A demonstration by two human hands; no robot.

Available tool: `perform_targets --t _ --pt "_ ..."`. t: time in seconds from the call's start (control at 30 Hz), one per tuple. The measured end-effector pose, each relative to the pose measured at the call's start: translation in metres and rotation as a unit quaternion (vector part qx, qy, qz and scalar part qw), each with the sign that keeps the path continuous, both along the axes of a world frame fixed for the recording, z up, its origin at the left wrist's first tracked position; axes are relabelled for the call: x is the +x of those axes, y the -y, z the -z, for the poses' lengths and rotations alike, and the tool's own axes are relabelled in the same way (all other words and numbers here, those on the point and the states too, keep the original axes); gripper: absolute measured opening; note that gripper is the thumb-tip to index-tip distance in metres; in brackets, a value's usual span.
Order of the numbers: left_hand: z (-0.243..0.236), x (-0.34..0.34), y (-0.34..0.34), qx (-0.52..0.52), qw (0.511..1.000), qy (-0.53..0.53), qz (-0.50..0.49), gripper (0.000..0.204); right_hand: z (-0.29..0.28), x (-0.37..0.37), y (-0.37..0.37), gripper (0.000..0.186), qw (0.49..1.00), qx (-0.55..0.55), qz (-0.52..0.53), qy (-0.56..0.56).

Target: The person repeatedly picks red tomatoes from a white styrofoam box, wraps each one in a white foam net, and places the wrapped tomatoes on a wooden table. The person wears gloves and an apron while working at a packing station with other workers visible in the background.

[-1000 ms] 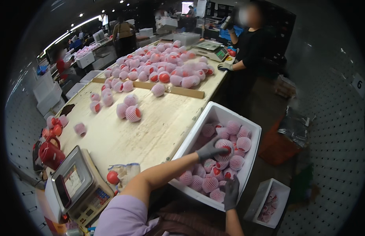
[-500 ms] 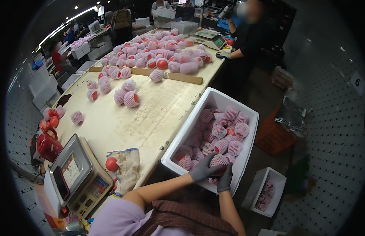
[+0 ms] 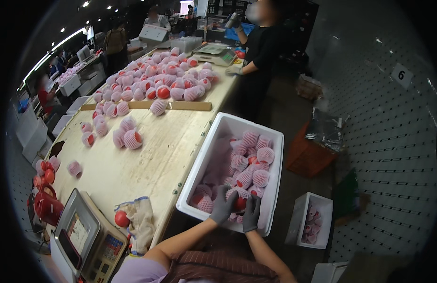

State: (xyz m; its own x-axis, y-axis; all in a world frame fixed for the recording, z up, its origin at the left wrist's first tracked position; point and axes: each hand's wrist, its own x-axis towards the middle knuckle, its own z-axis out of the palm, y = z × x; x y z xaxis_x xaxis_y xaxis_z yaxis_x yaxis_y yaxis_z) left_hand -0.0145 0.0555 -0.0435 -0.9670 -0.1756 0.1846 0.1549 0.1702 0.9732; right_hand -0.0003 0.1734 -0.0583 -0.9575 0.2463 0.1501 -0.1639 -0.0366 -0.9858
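Both my hands, in grey gloves, are over the near end of a white foam box. Between them is a round red fruit in a pink foam net, its bare red skin showing on the near side. My left hand is closed against its left side, and my right hand grips it from the right. Several more netted fruits fill the box, red patches showing through some nets. The fingertips are partly hidden by the fruit.
Left of the box runs a long table with a heap of netted fruits behind a cardboard strip. A scale, cloth gloves and a red kettle lie nearer. A co-worker stands beyond; a smaller foam box sits right.
The view has shifted, so the table and box sit further left. The held fruit has turned, with more red skin now facing me. The co-worker's gloved hand stays by the table edge.
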Motion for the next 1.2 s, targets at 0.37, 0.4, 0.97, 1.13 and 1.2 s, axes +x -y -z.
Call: perform_targets --t 0.37,0.4,0.97,1.13,1.2 --pt "-0.035 -0.02 0.023 0.198 0.978 0.056 0.027 0.024 -0.012 0.001 -0.002 0.051 0.98 0.058 -0.19 0.01" --pt "-0.04 -0.023 0.026 0.207 0.973 0.086 0.052 0.024 -0.008 -0.002 -0.006 0.052 0.975 0.034 -0.214 0.046" --pt "-0.029 0.019 0.007 0.188 0.96 0.163 0.128 0.086 -0.056 -0.014 -0.024 0.025 0.95 0.279 0.028 -0.139" --pt "-0.041 0.014 0.025 0.246 0.945 0.083 0.2 0.087 -0.078 -0.03 -0.024 0.027 0.943 0.29 0.01 -0.163" --pt "-0.06 0.017 0.033 0.419 0.848 0.129 0.297 0.085 -0.053 -0.045 -0.04 0.03 0.963 0.249 0.01 -0.101"
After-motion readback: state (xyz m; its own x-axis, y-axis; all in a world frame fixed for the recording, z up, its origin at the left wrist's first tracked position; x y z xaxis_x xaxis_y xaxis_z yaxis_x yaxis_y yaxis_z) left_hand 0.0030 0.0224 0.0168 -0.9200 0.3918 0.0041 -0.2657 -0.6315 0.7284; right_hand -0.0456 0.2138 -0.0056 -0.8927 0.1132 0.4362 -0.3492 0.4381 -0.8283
